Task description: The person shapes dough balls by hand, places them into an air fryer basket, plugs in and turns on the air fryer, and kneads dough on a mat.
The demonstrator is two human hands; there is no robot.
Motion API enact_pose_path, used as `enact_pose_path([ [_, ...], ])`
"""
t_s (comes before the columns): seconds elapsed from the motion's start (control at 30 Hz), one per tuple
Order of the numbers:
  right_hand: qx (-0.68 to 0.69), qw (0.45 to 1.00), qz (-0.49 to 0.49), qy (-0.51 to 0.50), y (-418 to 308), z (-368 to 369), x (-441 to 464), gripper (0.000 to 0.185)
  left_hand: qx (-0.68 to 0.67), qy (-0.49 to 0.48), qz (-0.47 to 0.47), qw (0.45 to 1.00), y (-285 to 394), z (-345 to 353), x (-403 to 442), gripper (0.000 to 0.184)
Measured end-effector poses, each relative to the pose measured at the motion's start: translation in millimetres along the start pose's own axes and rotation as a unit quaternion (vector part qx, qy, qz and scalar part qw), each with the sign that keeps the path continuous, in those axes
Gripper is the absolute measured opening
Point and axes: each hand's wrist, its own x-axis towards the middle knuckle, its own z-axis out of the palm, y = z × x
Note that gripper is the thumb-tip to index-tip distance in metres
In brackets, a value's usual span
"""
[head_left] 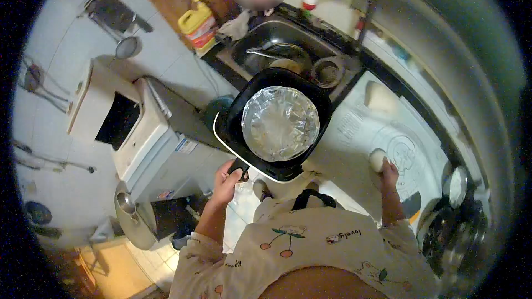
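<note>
My left hand [226,181] is closed around the black handle of an air fryer basket [325,91]. The basket is black inside with a white front edge, and I hold it out in front of my body, near the sink. Inside it sits a round, crinkled foil liner [281,123]; nothing distinct shows in the liner. On the right, my right hand [389,173] has its fingers against a small, round white object [378,160] above the pale counter. Its exact kind is too unclear to tell.
Beyond the basket is a metal sink [244,50] holding dishes and a pot [328,72], under a curved faucet [368,0]. A yellow jug [197,22] stands left of it. Dark stacked cookware [451,232] is at right. A white appliance [149,116] stands left.
</note>
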Motion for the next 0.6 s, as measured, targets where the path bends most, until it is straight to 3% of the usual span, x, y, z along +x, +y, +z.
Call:
enact_pose_path([
  [0.07,-0.018,0.999,-0.034,0.036,25,-21,25,0.025,0.002,-0.018,-0.008,1.0,-8,18,18,0.015],
  [0.17,-0.066,0.997,-0.02,-0.027,1,-14,-1,0.029,0.027,-0.045,-0.008,0.999,6,35,40,0.015],
  [0.3,-0.288,0.95,-0.122,0.021,-5,-7,-3,0.04,0.011,-0.101,-0.01,0.995,-1,36,71,0.018],
  [0.33,-0.382,0.902,-0.201,0.011,-15,-3,-5,0.045,0.006,-0.108,-0.026,0.994,5,40,75,0.019],
  [0.43,-0.476,0.76,-0.428,0.11,-61,41,-32,0.041,0.011,-0.141,-0.046,0.989,4,35,94,0.024],
  [0.5,-0.351,0.859,-0.373,0.005,-118,94,-64,0.035,0.026,-0.179,-0.044,0.983,-1,27,109,0.027],
  [0.6,-0.361,0.816,-0.436,-0.119,-169,166,-86,0.023,0.033,-0.247,-0.047,0.967,-13,15,135,0.033],
])
